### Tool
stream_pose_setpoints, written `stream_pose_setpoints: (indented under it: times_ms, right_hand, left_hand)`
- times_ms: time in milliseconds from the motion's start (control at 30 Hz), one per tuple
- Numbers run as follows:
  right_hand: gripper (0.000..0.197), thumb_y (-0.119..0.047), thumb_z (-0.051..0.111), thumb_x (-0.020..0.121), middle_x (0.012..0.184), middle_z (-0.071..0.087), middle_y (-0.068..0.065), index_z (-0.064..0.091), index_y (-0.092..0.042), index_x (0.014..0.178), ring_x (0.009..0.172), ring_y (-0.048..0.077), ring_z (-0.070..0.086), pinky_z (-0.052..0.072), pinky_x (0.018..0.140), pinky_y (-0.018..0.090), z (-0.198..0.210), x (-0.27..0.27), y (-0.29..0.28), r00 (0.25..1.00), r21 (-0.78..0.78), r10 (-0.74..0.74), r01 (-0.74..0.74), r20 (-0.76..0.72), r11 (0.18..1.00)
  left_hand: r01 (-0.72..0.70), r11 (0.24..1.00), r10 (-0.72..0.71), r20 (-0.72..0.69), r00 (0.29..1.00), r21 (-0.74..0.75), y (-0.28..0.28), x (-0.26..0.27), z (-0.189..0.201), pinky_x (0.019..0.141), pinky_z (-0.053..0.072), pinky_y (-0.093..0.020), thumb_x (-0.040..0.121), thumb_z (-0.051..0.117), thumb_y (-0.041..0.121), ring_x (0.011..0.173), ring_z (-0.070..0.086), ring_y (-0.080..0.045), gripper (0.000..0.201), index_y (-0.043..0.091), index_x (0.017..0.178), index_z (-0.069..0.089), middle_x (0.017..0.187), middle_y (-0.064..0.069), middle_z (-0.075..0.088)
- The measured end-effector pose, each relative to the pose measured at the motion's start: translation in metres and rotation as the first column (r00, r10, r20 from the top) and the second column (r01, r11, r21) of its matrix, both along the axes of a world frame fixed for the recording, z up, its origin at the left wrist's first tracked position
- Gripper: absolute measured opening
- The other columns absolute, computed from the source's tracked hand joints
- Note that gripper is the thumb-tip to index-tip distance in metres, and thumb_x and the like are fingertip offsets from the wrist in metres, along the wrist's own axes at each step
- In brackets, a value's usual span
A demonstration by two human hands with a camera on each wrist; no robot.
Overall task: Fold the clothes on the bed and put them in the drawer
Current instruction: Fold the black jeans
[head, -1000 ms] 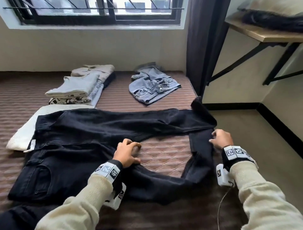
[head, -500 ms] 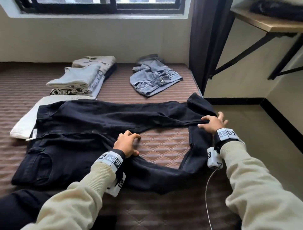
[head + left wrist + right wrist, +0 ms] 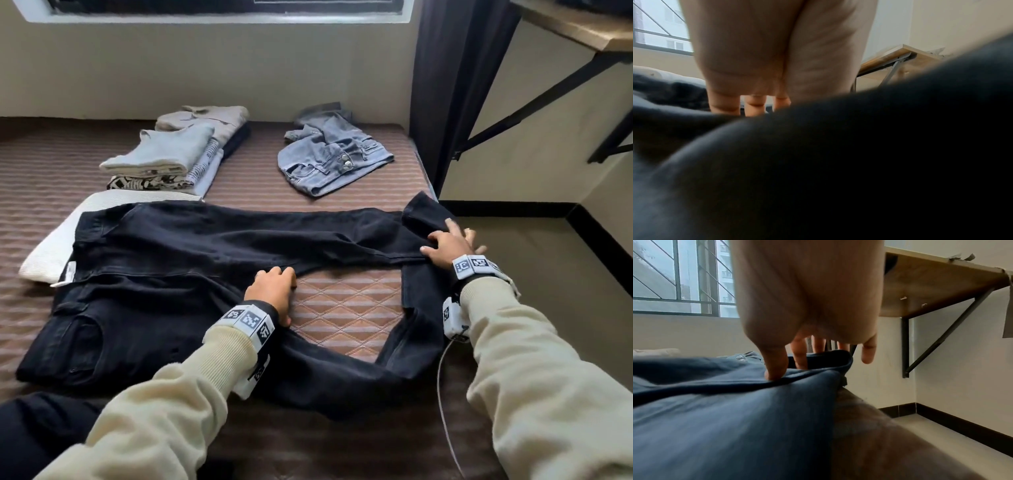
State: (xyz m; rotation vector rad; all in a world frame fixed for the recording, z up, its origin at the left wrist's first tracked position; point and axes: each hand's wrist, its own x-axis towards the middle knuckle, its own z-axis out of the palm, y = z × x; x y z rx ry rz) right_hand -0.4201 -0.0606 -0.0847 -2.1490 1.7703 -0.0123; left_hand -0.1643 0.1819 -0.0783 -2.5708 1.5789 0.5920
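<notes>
Black jeans (image 3: 191,260) lie spread flat on the bed (image 3: 342,308), waistband toward the left, legs running to the right. The far leg lies straight across the bed. The near leg curves round and turns up at the right edge, leaving a patch of quilted brown bedcover bare between the two legs.

Left hand (image 3: 272,291): placed at the crotch of the jeans, at the inner edge of the bare patch. Fingers are bent, their tips down on the black cloth. The left wrist view shows fingers (image 3: 724,104) pointing down onto dark cloth; whether they pinch it cannot be told.

Right hand (image 3: 448,245): laid on the cuff end of the far leg, at the right edge of the bed. Fingers are spread and mostly straight. The right wrist view shows the thumb tip pressing a fold edge of the jeans (image 3: 735,402), the other fingers (image 3: 800,353) reaching down behind that fold.

The hands are well apart.

Other items on the bed: a stack of folded clothes (image 3: 178,150) at the far left, folded light blue jeans (image 3: 332,161) at the far right, and a white knit garment (image 3: 58,240) partly under the waistband of the black jeans. A wall shelf (image 3: 582,24) on black brackets stands at the upper right.
</notes>
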Motion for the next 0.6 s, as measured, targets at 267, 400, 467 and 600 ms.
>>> stream_pose_setpoints:
  times_ms: [267,400,467,600]
  right_hand:
    - [0.084,-0.031,0.069,0.079,0.152,0.038,0.011,0.030,-0.018,0.151,0.133,0.028,0.045,0.037,0.112,0.040,-0.020,-0.036,-0.025,0.498,0.110,-0.387,0.498,0.776,0.860]
    - [0.072,-0.043,0.064,0.058,0.107,0.064,0.005,0.059,-0.019,0.125,0.092,0.026,0.063,0.052,0.092,0.053,-0.054,-0.066,-0.014,0.506,0.128,-0.446,0.544,0.739,0.829]
    - [0.063,-0.045,0.072,0.057,0.087,0.063,0.006,0.065,-0.006,0.106,0.078,0.024,0.058,0.053,0.082,0.049,-0.042,-0.061,0.031,0.572,0.168,-0.489,0.522,0.659,0.837]
    - [0.056,-0.048,0.079,0.070,0.096,0.066,0.015,0.064,-0.004,0.102,0.093,0.029,0.064,0.050,0.081,0.040,-0.035,-0.046,0.105,0.836,0.157,-0.345,0.308,0.426,0.939]
  left_hand:
    - [-0.025,0.998,0.022,0.068,0.997,0.049,-0.020,-0.004,-0.002,0.091,0.048,-0.042,0.051,0.089,0.005,0.121,0.042,-0.028,0.080,0.016,0.118,0.047,0.123,-0.003,0.050]
    - [-0.016,1.000,0.015,0.082,0.997,0.008,-0.018,-0.005,-0.004,0.092,0.048,-0.041,0.057,0.087,0.005,0.119,0.045,-0.027,0.074,0.016,0.119,0.048,0.122,-0.004,0.051]
    - [-0.012,1.000,0.014,0.063,0.998,-0.023,-0.014,-0.005,-0.003,0.093,0.048,-0.040,0.057,0.087,0.006,0.117,0.046,-0.027,0.073,0.016,0.117,0.049,0.121,-0.004,0.052]
    - [0.013,0.998,-0.013,-0.002,1.000,-0.058,0.000,-0.003,0.002,0.097,0.042,-0.032,0.060,0.086,0.018,0.116,0.049,-0.028,0.066,0.020,0.117,0.053,0.121,-0.005,0.055]
